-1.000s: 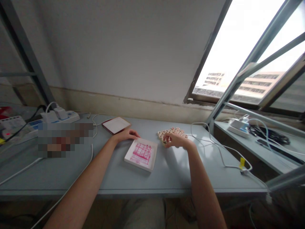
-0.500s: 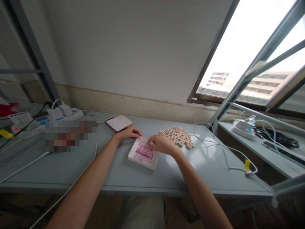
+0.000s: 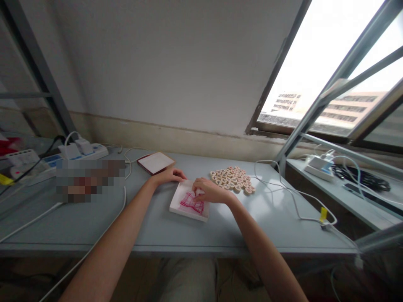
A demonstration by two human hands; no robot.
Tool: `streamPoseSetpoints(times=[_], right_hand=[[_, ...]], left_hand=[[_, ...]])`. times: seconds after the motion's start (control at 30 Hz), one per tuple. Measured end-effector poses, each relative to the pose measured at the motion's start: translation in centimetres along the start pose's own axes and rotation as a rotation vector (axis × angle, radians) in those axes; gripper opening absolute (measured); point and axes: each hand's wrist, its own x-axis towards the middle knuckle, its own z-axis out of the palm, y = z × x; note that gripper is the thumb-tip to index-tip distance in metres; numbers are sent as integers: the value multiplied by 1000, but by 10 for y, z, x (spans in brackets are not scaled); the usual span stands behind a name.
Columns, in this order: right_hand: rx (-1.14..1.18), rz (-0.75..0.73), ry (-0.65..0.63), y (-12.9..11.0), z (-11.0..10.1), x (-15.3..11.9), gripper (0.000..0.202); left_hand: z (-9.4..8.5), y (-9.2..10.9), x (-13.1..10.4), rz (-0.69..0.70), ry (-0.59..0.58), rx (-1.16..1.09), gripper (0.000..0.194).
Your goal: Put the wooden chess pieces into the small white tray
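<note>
A shallow white box (image 3: 174, 202) lies on the grey desk in front of me. Inside is a folded sheet with a pink line grid (image 3: 194, 206), which looks like a thin chessboard sheet. My right hand (image 3: 209, 191) reaches over the box's right side, thumb and fingers pinched on the sheet's upper part. At the box's far left corner, my left hand (image 3: 168, 176) holds the rim, its fingertips partly hidden. Right of the box lies a cluster of round wooden xiangqi pieces (image 3: 233, 178) with characters on them.
A dark red box lid (image 3: 155, 162), its pale inside facing up, rests behind my left hand. White cables (image 3: 302, 193) run over the desk's right side, others across the left. Power strips (image 3: 85, 151) stand at the left. A blurred patch covers something there.
My right hand has moved slightly left and lifted the sheet's far part, so the grid now looks folded and smaller. The left hand stays at the box corner.
</note>
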Motion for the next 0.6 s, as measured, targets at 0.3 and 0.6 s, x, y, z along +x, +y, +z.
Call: streamPoseSetpoints(times=[0.3, 0.6], right_hand=[[522, 194, 291, 13, -59, -42, 29], [134, 391, 200, 40, -18, -99, 41]], left_hand=[[-2, -12, 5, 40, 108, 63, 25], [-1, -8, 4, 63, 318, 224, 25]])
